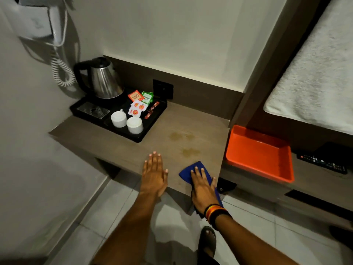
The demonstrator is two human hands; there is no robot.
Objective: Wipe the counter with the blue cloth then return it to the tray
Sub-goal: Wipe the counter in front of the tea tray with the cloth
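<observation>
Right hand (pixel 203 190) flat, fingers spread, pressing blue cloth (pixel 196 168) (folded, creased) at surface (pixel 133 150) front edge; left hand (pixel 153 175) open, flat.

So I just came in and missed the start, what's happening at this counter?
A person is wiping the brown wooden counter. The right hand presses a blue cloth flat near the front edge; the left hand rests open beside it. Two yellowish stains lie just ahead, and the orange plastic tray sits empty.
</observation>
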